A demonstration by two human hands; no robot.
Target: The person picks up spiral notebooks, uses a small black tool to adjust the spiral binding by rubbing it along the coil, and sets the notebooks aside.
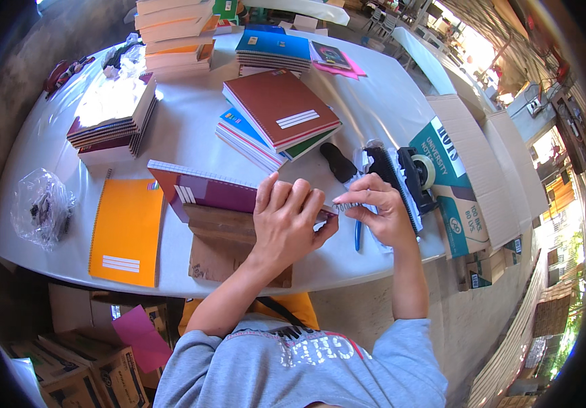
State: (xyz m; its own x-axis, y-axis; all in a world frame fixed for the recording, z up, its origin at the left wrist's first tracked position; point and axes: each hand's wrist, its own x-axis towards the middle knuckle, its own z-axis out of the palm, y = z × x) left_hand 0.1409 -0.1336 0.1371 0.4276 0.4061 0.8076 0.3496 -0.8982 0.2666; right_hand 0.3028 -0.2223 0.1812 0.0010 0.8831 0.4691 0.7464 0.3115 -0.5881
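A purple notebook (221,193) stands on its long edge against a brown wooden stand (215,255), its punched page edge facing up. My left hand (285,216) is closed over the notebook's right end, fingers on top and thumb near the corner. Between the thumb and fingertips of my right hand (383,209) is a thin spiral wire coil (347,205), which meets that same corner. How far the coil runs through the holes is hidden by my left hand. Just below my right fingers lies a blue pen-like tool (357,235).
An orange notebook (124,228) and a crumpled plastic bag (41,207) lie left. Behind are a brown notebook (283,105) on a pile, blue notebooks (272,44) and tall page stacks (174,41). Black coils (385,170), a tape dispenser (419,178) and an open carton (473,170) are right.
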